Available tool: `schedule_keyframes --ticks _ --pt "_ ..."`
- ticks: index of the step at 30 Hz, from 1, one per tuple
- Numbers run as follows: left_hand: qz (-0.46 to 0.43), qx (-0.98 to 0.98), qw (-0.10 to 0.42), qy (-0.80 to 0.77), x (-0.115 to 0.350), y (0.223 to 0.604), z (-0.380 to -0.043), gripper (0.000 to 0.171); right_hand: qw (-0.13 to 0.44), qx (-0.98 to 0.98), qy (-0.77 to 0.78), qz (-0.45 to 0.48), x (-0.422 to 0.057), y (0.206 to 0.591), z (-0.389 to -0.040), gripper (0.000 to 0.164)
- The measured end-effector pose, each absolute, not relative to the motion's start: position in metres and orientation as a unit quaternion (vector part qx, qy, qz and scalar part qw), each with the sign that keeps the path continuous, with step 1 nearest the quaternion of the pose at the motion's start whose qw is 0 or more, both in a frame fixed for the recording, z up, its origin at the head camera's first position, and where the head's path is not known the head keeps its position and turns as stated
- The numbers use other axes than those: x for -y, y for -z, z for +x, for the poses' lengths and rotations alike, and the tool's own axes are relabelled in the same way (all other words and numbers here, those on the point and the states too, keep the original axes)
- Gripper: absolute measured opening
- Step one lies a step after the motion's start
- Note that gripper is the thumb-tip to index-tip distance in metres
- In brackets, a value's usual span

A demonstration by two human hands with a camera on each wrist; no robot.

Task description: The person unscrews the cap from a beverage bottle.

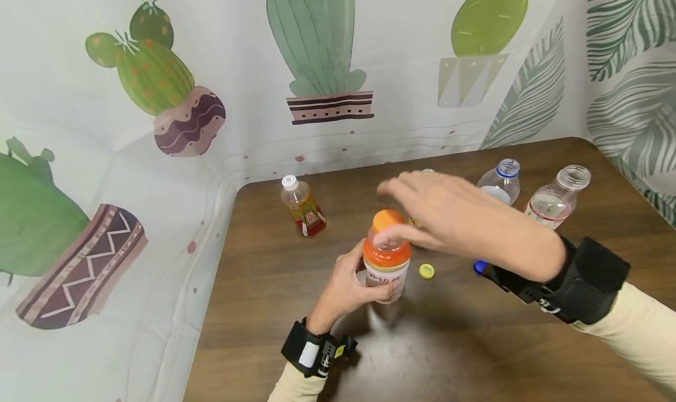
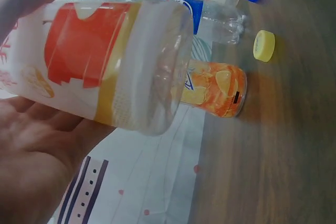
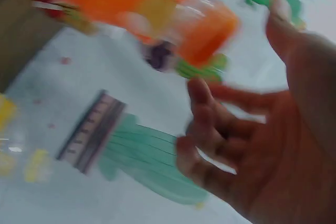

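My left hand (image 1: 343, 284) grips a clear plastic bottle (image 1: 387, 276) with an orange upper band and a white label. In the left wrist view the bottle's base (image 2: 168, 66) is raised off the table. An orange cap (image 1: 387, 219) sits on its neck. My right hand (image 1: 449, 205), blurred, is just above and to the right of the cap in the head view, thumb spread from the fingers. The right wrist view shows a gap between its loosely bent fingers (image 3: 202, 124) and the orange cap (image 3: 210, 32), with nothing in the palm.
A small white-capped bottle (image 1: 303, 205) stands at the back left of the wooden table (image 1: 274, 308). Uncapped bottles (image 1: 554, 196) (image 1: 500, 182) stand at the back right. Loose yellow (image 1: 426, 271) and blue (image 1: 480, 267) caps lie nearby. An orange-printed bottle (image 2: 220, 90) is partly hidden behind my right hand.
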State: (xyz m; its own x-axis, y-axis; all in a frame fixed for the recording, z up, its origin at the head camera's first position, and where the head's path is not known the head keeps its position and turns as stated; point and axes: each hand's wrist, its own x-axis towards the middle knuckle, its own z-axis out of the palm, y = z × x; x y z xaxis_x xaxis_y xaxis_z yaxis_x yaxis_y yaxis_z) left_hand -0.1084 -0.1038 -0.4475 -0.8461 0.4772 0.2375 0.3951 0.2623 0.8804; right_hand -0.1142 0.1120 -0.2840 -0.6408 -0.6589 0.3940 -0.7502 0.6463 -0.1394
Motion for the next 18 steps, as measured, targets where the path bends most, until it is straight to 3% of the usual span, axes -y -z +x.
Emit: schedule_keyframes --ticks 4,6,9,18 --pt "0.257 -0.803 0.007 -0.537 0.103 0.447 -0.109 0.059 0.171 0.919 -0.189 0.3 -0.107 0.258 -0.104 0.04" --pt "0.254 -0.812 -0.016 -0.525 0.104 0.45 -0.111 0.06 0.161 0.934 -0.187 0.258 -0.101 0.256 -0.1 0.046" --pt "0.245 -0.824 -0.038 -0.51 0.105 0.45 -0.112 0.059 0.14 0.95 -0.144 0.24 -0.094 0.27 -0.099 0.053" --pt "0.219 -0.853 -0.062 -0.469 0.105 0.45 -0.114 0.064 0.196 0.953 -0.106 0.205 -0.083 0.304 -0.105 0.057"
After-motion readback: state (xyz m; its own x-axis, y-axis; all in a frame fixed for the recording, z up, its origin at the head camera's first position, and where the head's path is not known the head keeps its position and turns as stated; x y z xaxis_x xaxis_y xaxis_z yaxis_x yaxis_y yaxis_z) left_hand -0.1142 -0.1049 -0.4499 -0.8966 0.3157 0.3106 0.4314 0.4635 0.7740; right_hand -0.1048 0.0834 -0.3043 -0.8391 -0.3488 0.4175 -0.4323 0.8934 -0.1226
